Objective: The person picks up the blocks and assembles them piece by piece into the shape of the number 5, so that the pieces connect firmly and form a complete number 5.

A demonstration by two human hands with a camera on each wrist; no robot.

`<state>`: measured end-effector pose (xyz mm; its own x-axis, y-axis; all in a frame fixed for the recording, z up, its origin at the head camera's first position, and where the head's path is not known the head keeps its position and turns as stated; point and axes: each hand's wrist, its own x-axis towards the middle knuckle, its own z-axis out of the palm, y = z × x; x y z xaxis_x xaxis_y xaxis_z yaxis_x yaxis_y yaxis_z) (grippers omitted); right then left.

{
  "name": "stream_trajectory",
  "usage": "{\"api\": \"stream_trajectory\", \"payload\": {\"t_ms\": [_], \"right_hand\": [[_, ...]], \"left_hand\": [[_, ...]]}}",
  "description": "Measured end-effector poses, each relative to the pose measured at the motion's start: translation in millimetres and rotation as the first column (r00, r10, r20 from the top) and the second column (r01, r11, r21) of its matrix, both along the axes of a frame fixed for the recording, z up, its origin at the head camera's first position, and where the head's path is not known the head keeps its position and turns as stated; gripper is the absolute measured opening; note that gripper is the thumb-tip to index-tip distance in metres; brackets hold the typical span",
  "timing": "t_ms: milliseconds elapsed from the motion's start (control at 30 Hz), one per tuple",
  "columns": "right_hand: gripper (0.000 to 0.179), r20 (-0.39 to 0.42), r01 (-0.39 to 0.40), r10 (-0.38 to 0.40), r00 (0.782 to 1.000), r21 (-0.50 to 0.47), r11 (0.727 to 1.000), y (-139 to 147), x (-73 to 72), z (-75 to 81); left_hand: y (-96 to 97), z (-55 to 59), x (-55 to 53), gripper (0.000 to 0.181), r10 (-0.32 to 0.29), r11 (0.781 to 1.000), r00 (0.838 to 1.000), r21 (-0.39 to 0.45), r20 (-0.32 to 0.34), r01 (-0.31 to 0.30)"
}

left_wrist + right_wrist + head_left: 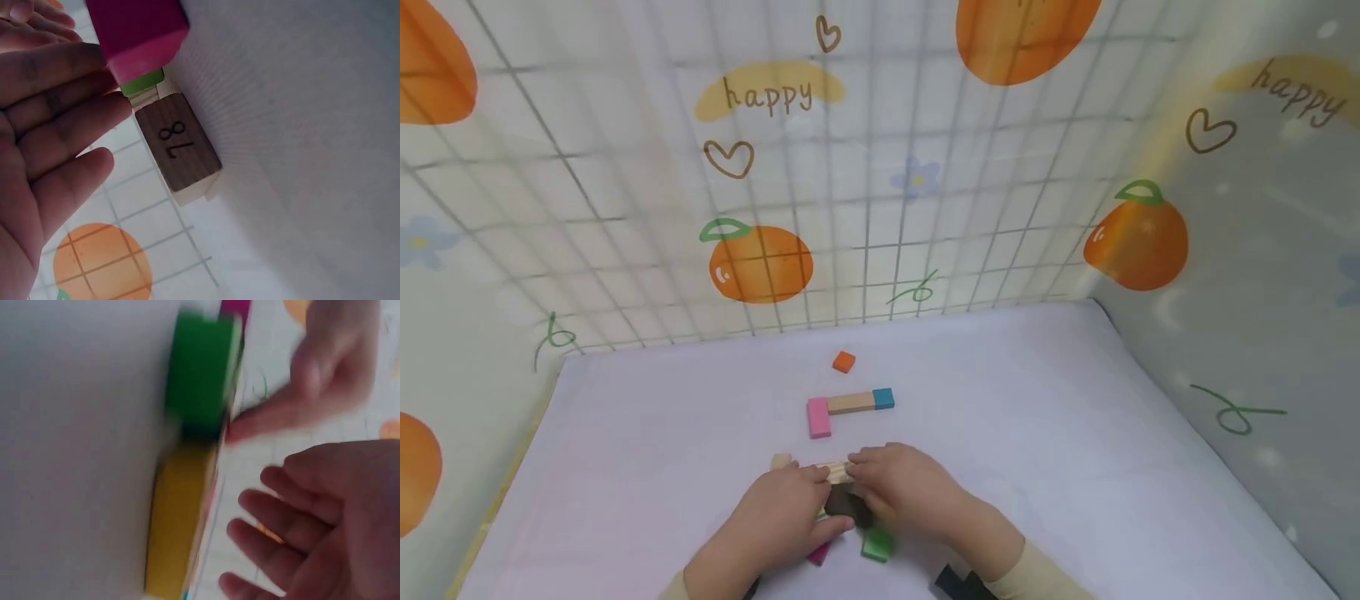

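Note:
Both hands are over a cluster of wooden blocks near the front of the table. My left hand [778,508] lies on the left of it with fairly straight fingers beside a magenta block [140,34] and a dark brown block [178,142] marked with digits. My right hand [913,490] is on the right, its fingers loosely bent; in its wrist view they are apart from a yellow block [178,525] and a green block [203,369]. Between the hands show pale wood blocks [835,473] and a dark shape [847,505]. The hands partly cover the cluster.
Behind the hands, a pink block [819,417], a plain wood block [851,403] and a blue block [883,398] lie joined. Farther back sits an orange block [844,362]. A printed cloth wall with a grid [865,208] rises behind the white table [1037,400].

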<state>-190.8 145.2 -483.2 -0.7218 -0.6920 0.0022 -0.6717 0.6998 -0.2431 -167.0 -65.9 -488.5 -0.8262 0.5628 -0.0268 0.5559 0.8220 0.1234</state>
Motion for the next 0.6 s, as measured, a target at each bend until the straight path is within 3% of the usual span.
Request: {"api": "stream_trajectory", "payload": {"t_ms": [100, 233, 500, 600], "right_hand": [[0.044, 0.024, -0.046, 0.045, 0.999, 0.068, 0.997, -10, 8.3, -3.7], [0.053, 0.042, -0.047, 0.042, 0.998, 0.140, 0.989, -16, 12.0, -9.4], [0.052, 0.062, 0.041, -0.048, 0.997, 0.113, 0.993, -17, 10.3, -18.4], [0.054, 0.042, 0.057, -0.062, 0.997, 0.110, 0.992, -18, 10.3, -20.4]], "left_hand": [[0.9, -1.0, 0.2, 0.065, 0.002, 0.998, 1.000, 0.058, -0.025, -0.001], [1.6, -0.5, -1.6, 0.069, 0.019, 0.996, 0.999, 0.088, -0.039, -0.015], [3.3, 1.8, -0.8, 0.065, -0.068, 0.987, 0.997, 0.142, -0.031, 0.072], [-0.3, 4.6, -2.5, 0.062, -0.062, 0.989, 0.997, 0.128, -0.056, 0.069]]}}
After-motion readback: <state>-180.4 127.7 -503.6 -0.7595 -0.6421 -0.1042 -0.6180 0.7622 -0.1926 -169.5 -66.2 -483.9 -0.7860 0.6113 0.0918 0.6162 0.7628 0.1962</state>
